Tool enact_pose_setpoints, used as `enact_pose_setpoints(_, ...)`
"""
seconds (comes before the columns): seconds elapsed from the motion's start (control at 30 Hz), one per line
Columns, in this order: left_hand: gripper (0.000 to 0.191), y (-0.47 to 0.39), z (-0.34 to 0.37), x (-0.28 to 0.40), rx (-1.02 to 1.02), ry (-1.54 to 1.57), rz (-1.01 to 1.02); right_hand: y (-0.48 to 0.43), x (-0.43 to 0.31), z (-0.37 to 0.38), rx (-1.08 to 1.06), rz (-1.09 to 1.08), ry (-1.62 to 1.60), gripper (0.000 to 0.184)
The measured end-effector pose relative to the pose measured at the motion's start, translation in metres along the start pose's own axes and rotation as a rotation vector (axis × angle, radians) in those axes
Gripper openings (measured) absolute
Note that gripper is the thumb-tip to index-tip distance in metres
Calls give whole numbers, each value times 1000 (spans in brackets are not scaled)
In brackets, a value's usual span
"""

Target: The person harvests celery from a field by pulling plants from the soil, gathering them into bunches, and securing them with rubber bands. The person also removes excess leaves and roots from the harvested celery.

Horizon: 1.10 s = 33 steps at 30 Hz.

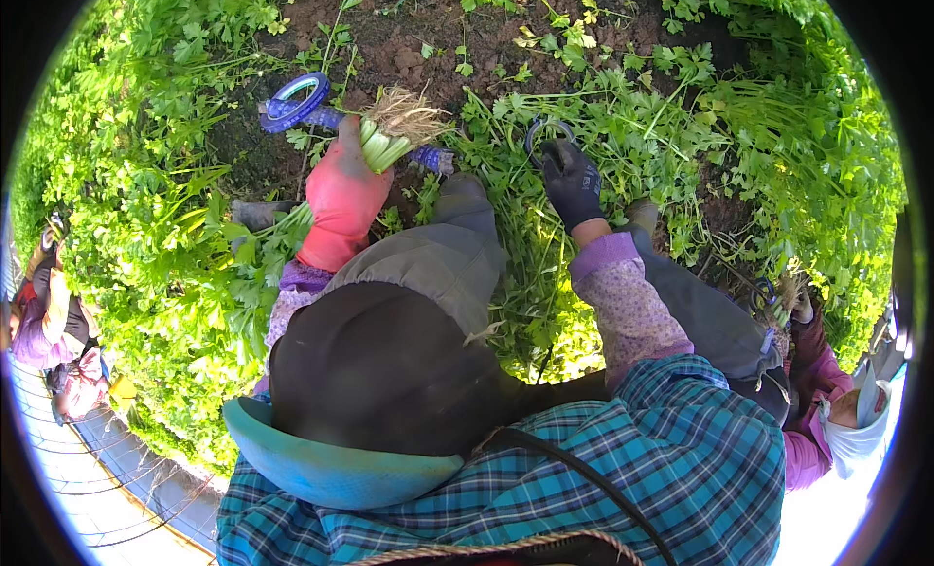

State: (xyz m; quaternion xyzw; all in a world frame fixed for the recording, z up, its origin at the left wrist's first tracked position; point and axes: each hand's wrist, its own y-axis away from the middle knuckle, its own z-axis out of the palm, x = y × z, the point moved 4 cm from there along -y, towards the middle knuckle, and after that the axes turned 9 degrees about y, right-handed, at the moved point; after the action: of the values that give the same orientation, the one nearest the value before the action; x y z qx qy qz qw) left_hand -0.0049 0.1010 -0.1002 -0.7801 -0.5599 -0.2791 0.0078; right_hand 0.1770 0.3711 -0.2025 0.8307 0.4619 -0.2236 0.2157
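My left hand [349, 183], in a pink-red glove, is closed around a bunch of celery [382, 146], whose pale roots point up and away from me. Leafy tops trail below the glove on the left. Beside that hand a blue roll of tape [295, 103] rests on a blue patterned bar [435, 159] that passes behind the bunch. In a dark glove, my right hand [571, 179] grips a dark ring-shaped tape roll [533, 139] by its edge, over cut celery leaves.
Standing celery [803, 121] grows on both sides, with brown soil [430, 44] ahead. Loose stems lie between my boots. One co-worker [824, 420] is at the far right, near another root bunch; another person [55, 325] is at the left rim.
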Motion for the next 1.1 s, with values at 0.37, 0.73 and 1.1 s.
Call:
enact_pose_setpoints(0.37, 84, -12, -12, 6, -133, -87, -145, -29, 5, -6, -565, 275, 118, 50)
enact_pose_setpoints(0.73, 77, -9, -17, 9, -132, -32, -139, 1, -160, -51, 108, -502, -8, 32)
enact_pose_setpoints(1.1, 85, -11, -23, 5, -188, 65, -82, -49, -176, 25, -215, -69, -579, 13)
